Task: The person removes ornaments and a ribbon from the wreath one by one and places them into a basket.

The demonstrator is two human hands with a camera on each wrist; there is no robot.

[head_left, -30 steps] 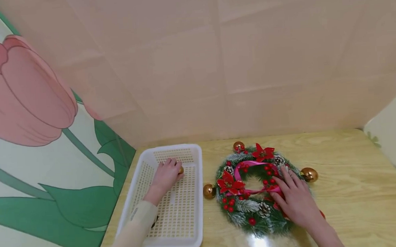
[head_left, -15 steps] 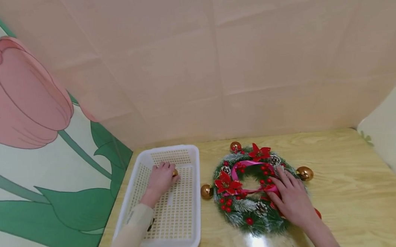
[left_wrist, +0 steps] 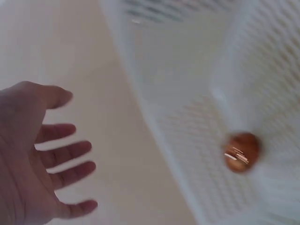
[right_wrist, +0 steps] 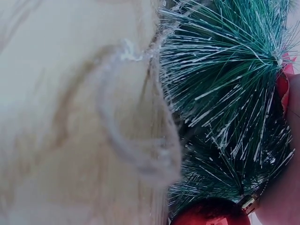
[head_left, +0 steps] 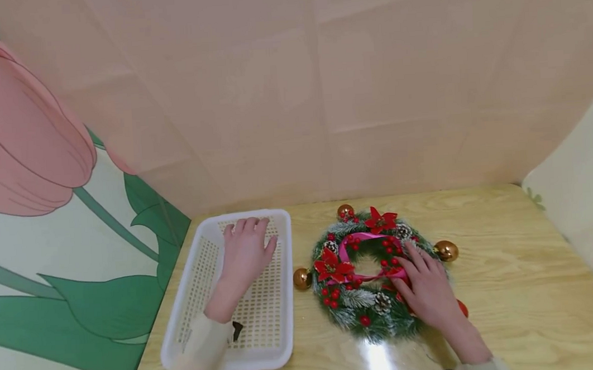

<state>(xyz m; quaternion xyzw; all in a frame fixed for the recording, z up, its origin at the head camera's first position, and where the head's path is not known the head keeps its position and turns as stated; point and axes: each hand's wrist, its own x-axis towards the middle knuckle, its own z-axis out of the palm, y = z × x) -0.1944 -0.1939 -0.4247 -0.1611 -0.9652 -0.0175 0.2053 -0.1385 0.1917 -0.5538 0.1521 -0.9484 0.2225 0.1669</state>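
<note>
My left hand [head_left: 244, 252] is over the far part of a white plastic basket [head_left: 289, 297], fingers spread and holding nothing. In the left wrist view a shiny copper-coloured bauble [left_wrist: 242, 151] lies inside the basket, apart from the fingertips; the hand hides it in the head view. My right hand [head_left: 428, 290] rests on the right side of a green Christmas wreath [head_left: 351, 319], fingers extended over the greenery. The wreath carries red poinsettias [head_left: 332, 266], pinecones, berries and a pink ribbon [head_left: 343, 252]. A red bauble [right_wrist: 211, 213] shows beside the right hand.
Copper baubles [head_left: 302, 278] stick out at the wreath's left, top and right. A loop of twine [right_wrist: 105, 103] hangs off its near right edge. Basket and wreath stand side by side on a wooden table [head_left: 513, 285], with a covered wall [head_left: 253, 126] behind.
My left hand has let go of the copper bauble in the basket and its fingers have spread, the hand shifting slightly upward. The right hand stays on the wreath. The head view has shifted slightly.
</note>
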